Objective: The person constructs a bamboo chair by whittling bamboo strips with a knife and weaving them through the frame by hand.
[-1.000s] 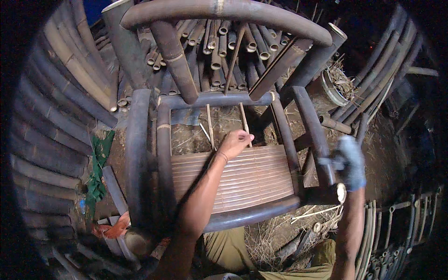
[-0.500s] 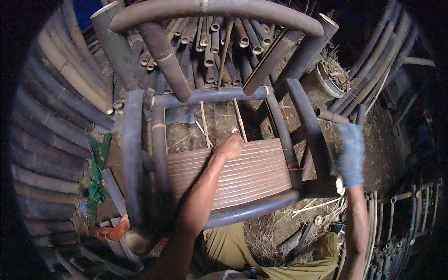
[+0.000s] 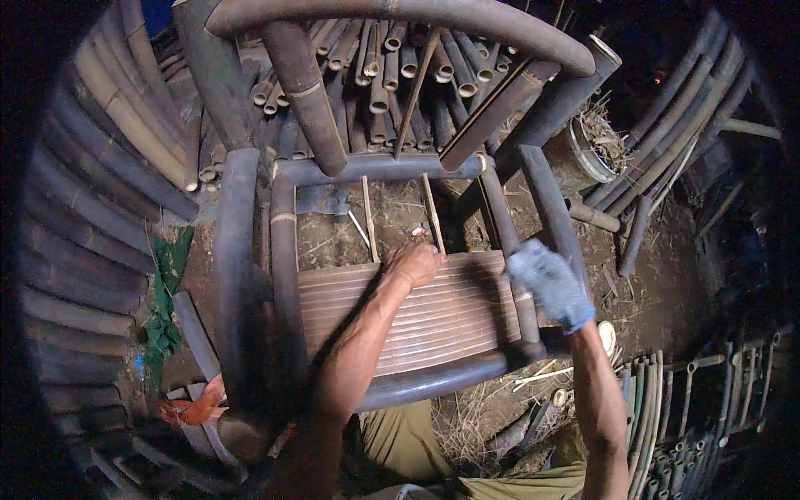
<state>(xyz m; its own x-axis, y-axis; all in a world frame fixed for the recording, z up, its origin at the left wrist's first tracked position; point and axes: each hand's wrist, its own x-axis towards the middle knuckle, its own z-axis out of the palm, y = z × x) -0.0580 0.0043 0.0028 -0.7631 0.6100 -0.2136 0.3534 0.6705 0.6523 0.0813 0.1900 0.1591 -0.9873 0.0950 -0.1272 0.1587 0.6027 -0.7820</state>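
A dark bamboo chair frame [image 3: 287, 242] stands before me, its seat partly covered by a panel of narrow bamboo slats [image 3: 450, 312]. My bare left hand [image 3: 414, 265] rests at the panel's far edge, fingers closed beside the lower end of a thin support strip [image 3: 432, 212]; whatever they pinch is hidden. A second support strip [image 3: 367, 218] spans the open part of the seat to its left. Over the right seat rail is my right hand [image 3: 550, 285] in a grey-blue glove, fingers curled and slightly blurred. I cannot make out anything in it.
Curved bamboo poles [image 3: 92, 217] stack along the left side, and cut bamboo tubes [image 3: 383, 75] lie behind the chair. A bucket of shavings [image 3: 596, 150] stands at the far right. Green cloth [image 3: 167, 308] and orange cloth [image 3: 196, 406] lie at left. The chair's curved top rail [image 3: 408, 10] arches across the far side.
My gloved right hand has swung leftward from outside the chair to the right seat rail. My left hand stays at the panel's far edge. The view has shifted slightly.
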